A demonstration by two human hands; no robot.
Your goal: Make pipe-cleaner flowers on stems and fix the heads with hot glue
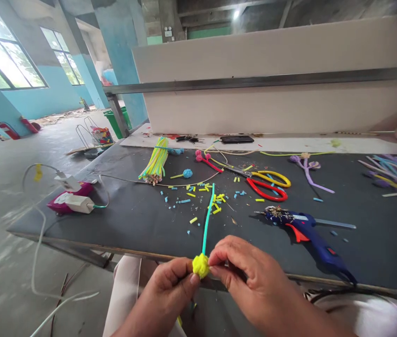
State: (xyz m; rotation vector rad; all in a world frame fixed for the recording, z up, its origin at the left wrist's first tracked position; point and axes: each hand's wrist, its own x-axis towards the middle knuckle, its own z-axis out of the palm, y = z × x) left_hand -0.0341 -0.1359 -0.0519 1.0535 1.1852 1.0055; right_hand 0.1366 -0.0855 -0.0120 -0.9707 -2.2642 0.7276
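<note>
Pinched in my left hand point(168, 292) is a small yellow pipe-cleaner flower point(200, 266), a knobbly ball at the front edge of the table. My right hand point(250, 276) is closed too, its thumb and forefinger gripping the flower's right side. From the flower a teal pipe-cleaner stem point(208, 220) points away over the dark tabletop. Cut yellow pieces point(216, 206) and blue bits lie scattered around the stem's far end. To the right rests a blue hot glue gun point(310, 229) with a red trigger and a glue stick in its back.
Scissors point(266, 182) with red and yellow handles lie beyond my hands. A pipe-cleaner bundle point(155, 161), a blue ball on a stem point(187, 173), a purple flower piece point(306, 171) and a black phone point(236, 139) are farther back. A power strip point(70, 199) with plugs sits left.
</note>
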